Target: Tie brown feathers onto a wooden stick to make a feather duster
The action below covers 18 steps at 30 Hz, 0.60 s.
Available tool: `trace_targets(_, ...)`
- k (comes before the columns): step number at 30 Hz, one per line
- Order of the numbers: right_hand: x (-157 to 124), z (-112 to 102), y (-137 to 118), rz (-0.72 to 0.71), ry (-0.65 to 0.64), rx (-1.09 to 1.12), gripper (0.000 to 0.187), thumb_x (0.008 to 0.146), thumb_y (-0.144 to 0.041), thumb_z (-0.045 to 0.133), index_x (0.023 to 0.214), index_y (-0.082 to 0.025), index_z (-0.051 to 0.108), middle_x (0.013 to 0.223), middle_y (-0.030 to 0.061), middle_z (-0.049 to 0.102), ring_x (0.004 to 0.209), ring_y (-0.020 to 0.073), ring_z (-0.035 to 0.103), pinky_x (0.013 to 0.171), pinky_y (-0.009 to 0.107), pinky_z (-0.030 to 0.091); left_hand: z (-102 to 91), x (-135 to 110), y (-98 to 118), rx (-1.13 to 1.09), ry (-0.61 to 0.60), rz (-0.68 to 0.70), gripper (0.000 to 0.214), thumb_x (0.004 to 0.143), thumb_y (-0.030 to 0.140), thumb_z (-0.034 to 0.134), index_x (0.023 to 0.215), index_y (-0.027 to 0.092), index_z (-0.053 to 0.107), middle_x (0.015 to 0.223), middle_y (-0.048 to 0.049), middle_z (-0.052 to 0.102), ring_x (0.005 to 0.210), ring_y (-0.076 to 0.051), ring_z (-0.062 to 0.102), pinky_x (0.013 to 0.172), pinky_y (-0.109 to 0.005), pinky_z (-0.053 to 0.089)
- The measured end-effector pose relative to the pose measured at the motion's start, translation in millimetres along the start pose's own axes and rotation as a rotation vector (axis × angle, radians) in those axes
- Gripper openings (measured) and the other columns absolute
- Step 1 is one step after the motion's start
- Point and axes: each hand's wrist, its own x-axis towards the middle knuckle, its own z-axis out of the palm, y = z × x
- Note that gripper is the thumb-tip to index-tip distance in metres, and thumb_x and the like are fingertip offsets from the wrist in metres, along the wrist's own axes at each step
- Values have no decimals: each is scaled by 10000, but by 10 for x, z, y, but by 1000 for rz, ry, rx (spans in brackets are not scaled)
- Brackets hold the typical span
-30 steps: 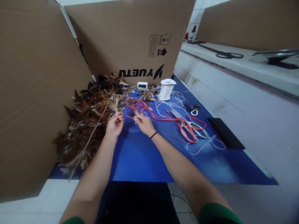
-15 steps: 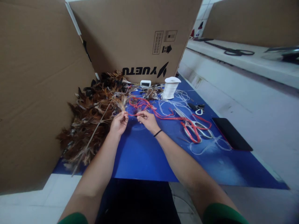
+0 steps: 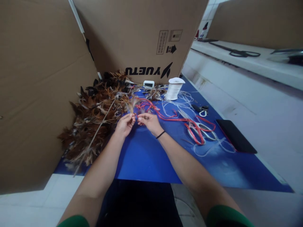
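Note:
My left hand (image 3: 125, 124) pinches the stem end of a small tuft of brown feathers (image 3: 131, 104) that stands up above its fingers. My right hand (image 3: 149, 122), with a black band on the wrist, is closed beside it, fingertips almost touching the left ones, pinching a red cord (image 3: 163, 116). That cord runs right in loops across the blue mat (image 3: 146, 157). A big heap of brown and black feathers (image 3: 97, 116) lies just left of my hands, with a thin stick (image 3: 99, 129) lying across it.
Scissors (image 3: 200, 130) wound with red cord lie right of my hands, among loose white string. A white string spool (image 3: 174, 88) and a small white device (image 3: 148, 84) stand by the back cardboard box (image 3: 142, 34). A black phone (image 3: 235, 135) lies at right. Cardboard wall (image 3: 35, 88) at left.
My two hands have come together until the fingertips nearly meet, and moved a little up and away from me. The feather tuft now stands above my left fingers.

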Motion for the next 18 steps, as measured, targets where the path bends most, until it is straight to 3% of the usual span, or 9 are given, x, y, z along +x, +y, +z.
trace_targets(6,21,-7,20,-14,134,-14,231,585,-296,699,743,-143,634,562,-6,618,522,122,601,507,248,503,48,-36,-54,34,7,6,44,734,74,620,710,71,656,556,-15,556,483,-38,523,484,-120,458)
trace_targets(18,-13,32,78,-64,101,-126,148,632,-281,645,702,-158,601,592,-11,611,504,109,569,476,230,487,80,-61,-134,140,2,38,53,663,123,678,681,73,677,507,-7,547,446,-39,472,462,-149,397)
